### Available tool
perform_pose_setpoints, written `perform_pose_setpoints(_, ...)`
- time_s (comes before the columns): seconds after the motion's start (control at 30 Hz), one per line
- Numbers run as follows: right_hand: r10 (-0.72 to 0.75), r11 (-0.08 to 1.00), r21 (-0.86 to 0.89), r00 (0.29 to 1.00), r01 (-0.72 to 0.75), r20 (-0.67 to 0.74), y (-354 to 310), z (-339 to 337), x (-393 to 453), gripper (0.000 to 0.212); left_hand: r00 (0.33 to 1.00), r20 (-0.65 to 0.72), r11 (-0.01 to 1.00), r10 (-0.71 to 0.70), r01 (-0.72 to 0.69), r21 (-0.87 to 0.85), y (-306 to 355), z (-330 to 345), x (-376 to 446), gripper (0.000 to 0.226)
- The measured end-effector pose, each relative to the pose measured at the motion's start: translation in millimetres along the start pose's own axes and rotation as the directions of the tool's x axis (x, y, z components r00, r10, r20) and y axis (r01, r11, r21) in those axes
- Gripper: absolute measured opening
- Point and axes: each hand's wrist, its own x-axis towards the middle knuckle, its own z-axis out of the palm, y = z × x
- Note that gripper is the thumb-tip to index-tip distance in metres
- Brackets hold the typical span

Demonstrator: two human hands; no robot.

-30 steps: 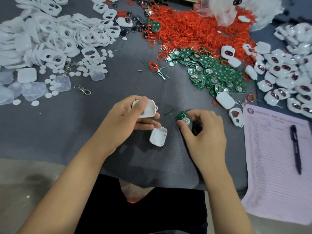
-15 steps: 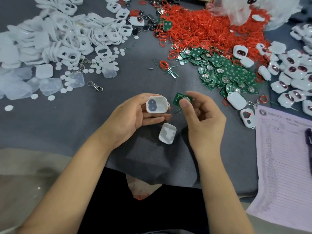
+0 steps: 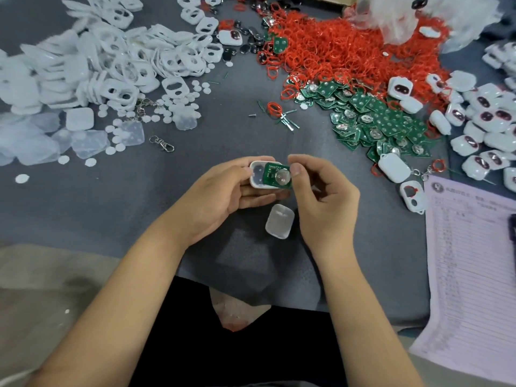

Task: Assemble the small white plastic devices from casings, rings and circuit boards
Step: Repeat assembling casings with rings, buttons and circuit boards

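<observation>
Nothing legible. Printed form [image 3: 472, 275] at 4 o'clock carries a round logo and ruled rows of print, too blurred to read. Circuit board [image 3: 275, 175] near centre shows tiny white marks, unreadable.

Soft, even overhead light falls on the dark grey cloth-covered table [image 3: 83, 208], casting faint shadows. Wide-angle distortion bends the edges, and the heaped white plastic casings [image 3: 92, 62] look slightly washed-out and blurred.

Paper form [image 3: 472, 263] cut off at 3 o'clock, print unreadable; circuit board [image 3: 275, 175] partly covered casing [image 3: 256, 174].
</observation>
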Motion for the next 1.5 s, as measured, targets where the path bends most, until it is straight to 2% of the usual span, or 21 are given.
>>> perform_pose_setpoints(0.33,0.014,0.999,-0.029,1.0,-0.014,-0.009,-0.8,6.5,2.8,0.02,0.999,-0.033,0.995,0.008,-0.005,0.103,-1.9,2.7,-0.2,0.043)
perform_pose_setpoints(0.67,0.024,0.999,-0.041,0.999,-0.023,0.021,-2.9,4.3,1.7,0.016,0.999,-0.026,0.994,0.031,-0.028,0.102,-3.7,0.8,-0.3,0.043)
perform_pose_setpoints(0.93,0.064,0.996,-0.057,0.998,-0.064,-0.001,1.3,5.0,2.8,0.015,0.997,-0.048,0.97,0.053,-0.04,0.238,-6.2,5.7,-3.7,0.043)
perform_pose_setpoints(1.27,0.049,0.995,-0.091,0.999,-0.051,-0.018,3.4,6.8,0.7,0.017,0.997,-0.07,0.975,0.045,-0.028,0.22,-6.8,3.4,-3.1,0.04)
perform_pose_setpoints(1.5,0.002,0.998,-0.07,1.0,-0.003,-0.024,3.1,6.5,-2.5,0.009,0.995,-0.087,0.986,0.056,-0.042,0.16,-8.2,0.9,-1.5,0.041)
